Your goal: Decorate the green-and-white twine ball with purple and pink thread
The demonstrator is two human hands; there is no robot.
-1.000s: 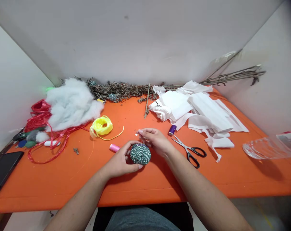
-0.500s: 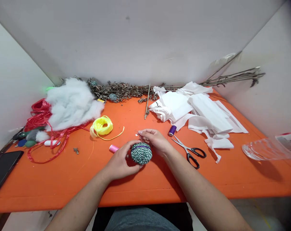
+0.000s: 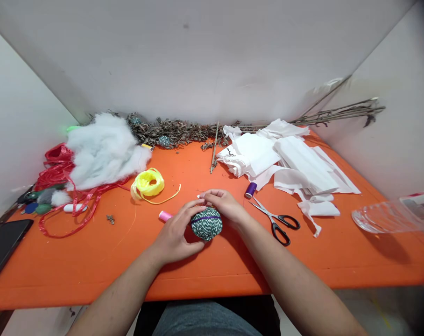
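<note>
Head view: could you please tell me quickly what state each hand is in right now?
Left hand: curled, holding the green-and-white twine ball.
Right hand: closed at the ball's top; whether it pinches anything cannot be told.

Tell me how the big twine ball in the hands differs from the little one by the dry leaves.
The twine ball is bigger than the little ball. The bigger ball sits between the left hand and right hand; the little ball lies among dried leaves. Both are round and striped green and white.
</note>
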